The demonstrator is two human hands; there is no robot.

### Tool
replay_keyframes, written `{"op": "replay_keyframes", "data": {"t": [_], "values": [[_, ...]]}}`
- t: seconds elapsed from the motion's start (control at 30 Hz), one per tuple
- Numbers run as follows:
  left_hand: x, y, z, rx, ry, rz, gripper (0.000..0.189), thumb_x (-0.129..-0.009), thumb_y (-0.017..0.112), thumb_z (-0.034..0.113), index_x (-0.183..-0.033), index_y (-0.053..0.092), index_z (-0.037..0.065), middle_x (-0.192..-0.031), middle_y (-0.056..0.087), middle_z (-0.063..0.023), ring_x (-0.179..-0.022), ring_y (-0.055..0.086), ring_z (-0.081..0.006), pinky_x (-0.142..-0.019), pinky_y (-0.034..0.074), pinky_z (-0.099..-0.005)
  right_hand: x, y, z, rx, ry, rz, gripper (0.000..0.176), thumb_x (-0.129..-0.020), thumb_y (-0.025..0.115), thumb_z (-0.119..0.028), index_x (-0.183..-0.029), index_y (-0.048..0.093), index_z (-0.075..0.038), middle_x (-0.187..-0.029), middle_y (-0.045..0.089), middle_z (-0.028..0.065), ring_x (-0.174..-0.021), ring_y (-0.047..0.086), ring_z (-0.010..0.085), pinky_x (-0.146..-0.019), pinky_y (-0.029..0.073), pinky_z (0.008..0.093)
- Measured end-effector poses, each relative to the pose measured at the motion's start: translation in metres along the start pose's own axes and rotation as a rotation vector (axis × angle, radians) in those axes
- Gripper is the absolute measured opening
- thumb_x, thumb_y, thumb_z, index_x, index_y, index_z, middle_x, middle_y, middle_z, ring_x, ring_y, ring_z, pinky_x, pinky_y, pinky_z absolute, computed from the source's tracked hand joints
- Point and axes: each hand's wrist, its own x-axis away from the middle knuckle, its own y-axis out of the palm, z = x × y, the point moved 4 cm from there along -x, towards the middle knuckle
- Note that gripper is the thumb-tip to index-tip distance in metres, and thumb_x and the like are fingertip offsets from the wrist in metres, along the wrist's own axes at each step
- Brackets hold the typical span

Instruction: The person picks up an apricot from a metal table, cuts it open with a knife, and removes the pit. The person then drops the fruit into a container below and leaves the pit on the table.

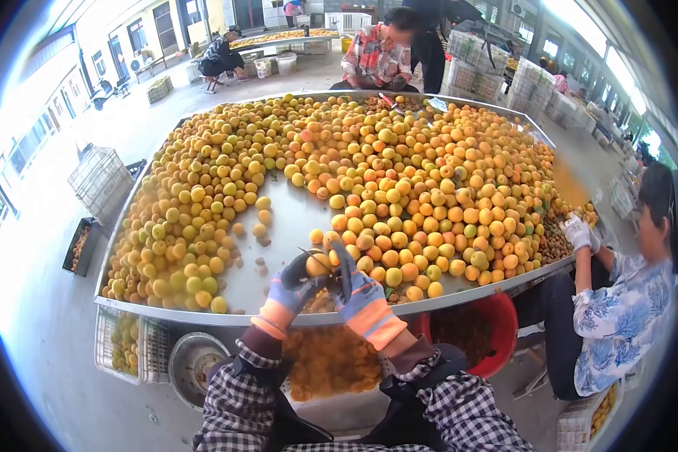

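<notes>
Near the table's front edge, my left hand, in a grey-blue glove with dark fingers and an orange cuff, is closed on an apricot. A thin dark strip crosses the top of that fruit; its kind cannot be made out. My right hand, gloved alike, is beside the apricot with its fingers bent toward it. Whatever lies between those fingers is hidden. Heaped apricots spread over the metal-topped table around both hands.
Below the table stand a crate of orange fruit pieces, a metal basin and a red tub. A person in a patterned shirt works at right, gloved hands by small brown pieces. Another person sits across.
</notes>
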Motion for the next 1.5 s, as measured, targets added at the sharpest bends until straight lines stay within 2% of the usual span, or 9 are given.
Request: {"op": "replay_keyframes", "data": {"t": [0.23, 0.33, 0.4, 0.6, 0.7, 1.07, 1.27, 1.37, 1.5], "values": [[-0.003, 0.009, 0.004, -0.036, 0.064, 0.034, 0.042, -0.083, 0.072, 0.015, -0.119, 0.057, -0.001, -0.105, 0.066, -0.0064, -0.096, 0.06, -0.0124, -0.084, 0.051, -0.028, 0.002, 0.023, 0.009, -0.08, -0.204, 0.114, 0.048, -0.086, 0.056, -0.014, -0.131, 0.044, -0.003, -0.101, 0.064, 0.0204, -0.087, 0.063, 0.0383, -0.071, 0.052, 0.0426], [-0.002, 0.011, 0.008, -0.126, 0.124, 0.142, 0.035, -0.083, 0.071, 0.014, -0.113, 0.06, -0.002, -0.098, 0.067, -0.0067, -0.09, 0.061, -0.0125, -0.08, 0.051, -0.0282, 0.004, 0.034, 0.012, 0.12, -0.242, 0.036, 0.047, -0.086, 0.055, -0.014, -0.13, 0.044, -0.002, -0.101, 0.064, 0.0205, -0.087, 0.063, 0.0382, -0.071, 0.052, 0.042], [0.001, 0.011, 0.013, -0.093, 0.136, 0.157, 0.032, -0.084, 0.07, 0.013, -0.11, 0.061, -0.002, -0.095, 0.068, -0.0068, -0.087, 0.062, -0.0125, -0.078, 0.051, -0.0283, 0.0, 0.034, 0.011, 0.07, -0.122, -0.295, 0.048, -0.089, 0.05, -0.009, -0.135, 0.038, -0.001, -0.122, 0.054, 0.0238, -0.104, 0.058, 0.0388, -0.083, 0.05, 0.042], [0.011, 0.012, 0.036, -0.055, 0.183, 0.092, 0.034, -0.085, 0.069, 0.012, -0.114, 0.059, -0.002, -0.097, 0.067, -0.0064, -0.089, 0.061, -0.0116, -0.079, 0.051, -0.0276, 0.002, 0.024, -0.001, -0.221, -0.315, 0.073, 0.052, -0.09, 0.053, -0.014, -0.137, 0.035, -0.003, -0.121, 0.056, 0.0226, -0.102, 0.06, 0.0379, -0.084, 0.051, 0.0421], [0.015, 0.014, 0.038, -0.054, 0.217, 0.079, 0.036, -0.085, 0.069, 0.011, -0.117, 0.058, -0.003, -0.099, 0.066, -0.0065, -0.09, 0.061, -0.0116, -0.081, 0.051, -0.0277, 0.004, 0.022, -0.002, -0.352, -0.21, -0.023, 0.048, -0.093, 0.054, -0.014, -0.136, 0.037, -0.003, -0.126, 0.055, 0.0187, -0.115, 0.056, 0.0306, -0.093, 0.047, 0.0362], [0.02, 0.015, 0.037, 0.094, 0.159, 0.03, 0.074, -0.084, 0.071, 0.01, -0.143, 0.029, -0.002, -0.107, 0.063, -0.0103, -0.097, 0.061, -0.0152, -0.085, 0.05, -0.0277, 0.006, 0.016, -0.003, -0.529, -0.227, -0.017, 0.053, -0.091, 0.059, -0.013, -0.138, 0.036, -0.006, -0.12, 0.057, 0.0149, -0.104, 0.061, 0.0217, -0.087, 0.05, 0.0313], [0.023, 0.013, 0.041, 0.14, 0.08, 0.0, 0.08, -0.079, 0.078, 0.015, -0.142, 0.031, -0.002, -0.105, 0.064, -0.0112, -0.087, 0.063, -0.0137, -0.068, 0.052, -0.0235, 0.007, 0.005, -0.012, -0.523, -0.218, -0.097, 0.053, -0.09, 0.058, -0.011, -0.138, 0.037, -0.006, -0.123, 0.054, 0.0141, -0.109, 0.058, 0.0211, -0.09, 0.048, 0.0313], [0.025, 0.011, 0.04, 0.158, -0.003, -0.021, 0.069, -0.083, 0.072, 0.01, -0.14, 0.036, -0.004, -0.109, 0.061, -0.0118, -0.096, 0.059, -0.0146, -0.082, 0.051, -0.0279, 0.007, 0.006, -0.011, -0.514, -0.23, -0.112, 0.053, -0.089, 0.059, -0.011, -0.138, 0.037, -0.006, -0.126, 0.053, 0.0141, -0.113, 0.055, 0.022, -0.093, 0.046, 0.0316], [0.026, 0.016, 0.042, 0.274, 0.017, -0.02, 0.066, -0.082, 0.069, 0.006, -0.139, 0.037, -0.003, -0.11, 0.06, -0.0117, -0.095, 0.06, -0.0152, -0.081, 0.052, -0.0276, 0.01, 0.01, -0.007, -0.492, -0.177, -0.161, 0.056, -0.087, 0.06, -0.008, -0.138, 0.037, -0.005, -0.129, 0.051, 0.0151, -0.119, 0.052, 0.0255, -0.098, 0.044, 0.0339]]}}
